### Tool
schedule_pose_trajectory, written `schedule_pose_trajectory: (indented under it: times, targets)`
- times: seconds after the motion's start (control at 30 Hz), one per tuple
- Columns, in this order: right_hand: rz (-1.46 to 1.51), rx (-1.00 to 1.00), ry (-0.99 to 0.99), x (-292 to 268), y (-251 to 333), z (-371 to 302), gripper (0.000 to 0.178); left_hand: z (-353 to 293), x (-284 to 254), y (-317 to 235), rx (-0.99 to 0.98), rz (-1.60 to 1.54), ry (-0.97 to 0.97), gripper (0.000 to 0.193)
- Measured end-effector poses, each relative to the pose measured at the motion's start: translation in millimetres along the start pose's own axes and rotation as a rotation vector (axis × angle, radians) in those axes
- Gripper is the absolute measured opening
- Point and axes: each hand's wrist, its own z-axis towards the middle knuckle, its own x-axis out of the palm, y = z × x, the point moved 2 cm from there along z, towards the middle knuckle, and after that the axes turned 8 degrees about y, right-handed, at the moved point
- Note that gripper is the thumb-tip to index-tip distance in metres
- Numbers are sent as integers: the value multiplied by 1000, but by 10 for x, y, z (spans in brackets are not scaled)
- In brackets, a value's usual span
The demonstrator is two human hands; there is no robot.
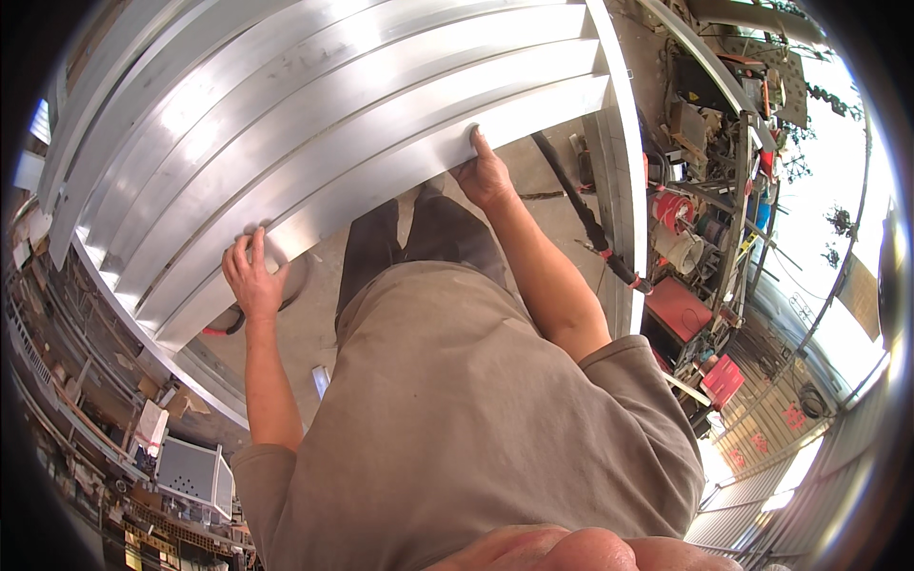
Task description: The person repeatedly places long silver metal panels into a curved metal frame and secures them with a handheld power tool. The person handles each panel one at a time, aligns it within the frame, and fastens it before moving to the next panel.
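Note:
A large metal frame, its right side rail (622,124) pale and straight, carries several wide, shiny aluminium slats lying side by side. Both hands are on the nearest aluminium slat (376,181). Toward its left end, my left hand (253,278) is closed over the near edge, fingers on top and thumb at the edge. Farther right, my right hand (486,174) grips the same edge with the thumb on the top face; its other fingers are mostly hidden beneath. The slat reaches from the left rail (124,309) to the right one.
A black cable with red parts (595,233) hangs by the frame's right side. Shelving to the right holds a red reel (673,211) and a red case (678,309). Racks of long stock (67,400) and a grey metal box (193,473) stand at left. Concrete floor (314,305) shows below.

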Motion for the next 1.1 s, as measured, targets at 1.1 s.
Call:
schedule_pose_trajectory:
  times: [1.1]
  targets:
    - [-36, 24, 7, -38, 4, -7, 52, 96, 0, -17, -20, 89, 141, 98]
